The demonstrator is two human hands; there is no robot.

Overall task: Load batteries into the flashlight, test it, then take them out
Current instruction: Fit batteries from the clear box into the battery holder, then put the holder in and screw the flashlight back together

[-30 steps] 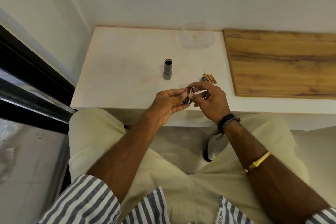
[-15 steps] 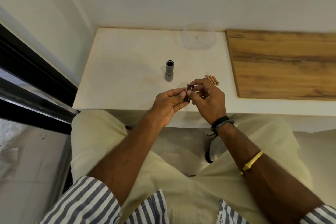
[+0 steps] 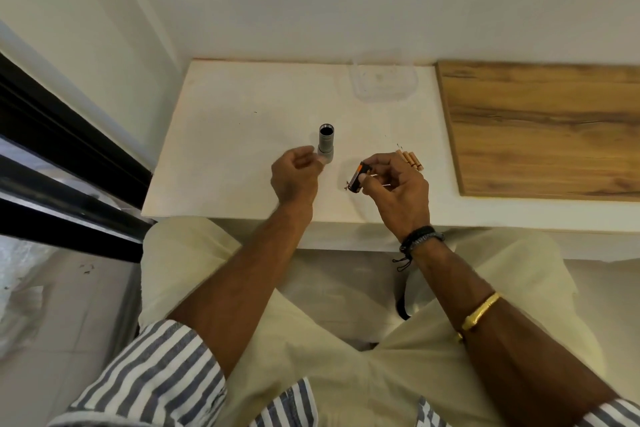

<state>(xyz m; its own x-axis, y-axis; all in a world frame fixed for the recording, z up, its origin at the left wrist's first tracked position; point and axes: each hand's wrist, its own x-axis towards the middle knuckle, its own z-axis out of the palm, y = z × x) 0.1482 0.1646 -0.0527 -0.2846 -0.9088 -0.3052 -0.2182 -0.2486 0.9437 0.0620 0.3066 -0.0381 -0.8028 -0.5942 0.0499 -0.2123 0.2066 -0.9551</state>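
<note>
Battery holder (image 3: 360,178) pinched in right hand (image 3: 398,191), left hand (image 3: 294,177) loosely curled, empty. Flashlight (image 3: 326,148) light, rigid; best gripped mid-barrel.

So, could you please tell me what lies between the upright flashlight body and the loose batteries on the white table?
In the head view, only bare white table lies between the flashlight body and the loose batteries; the right hand, holding the battery holder, sits nearer the person.
</note>
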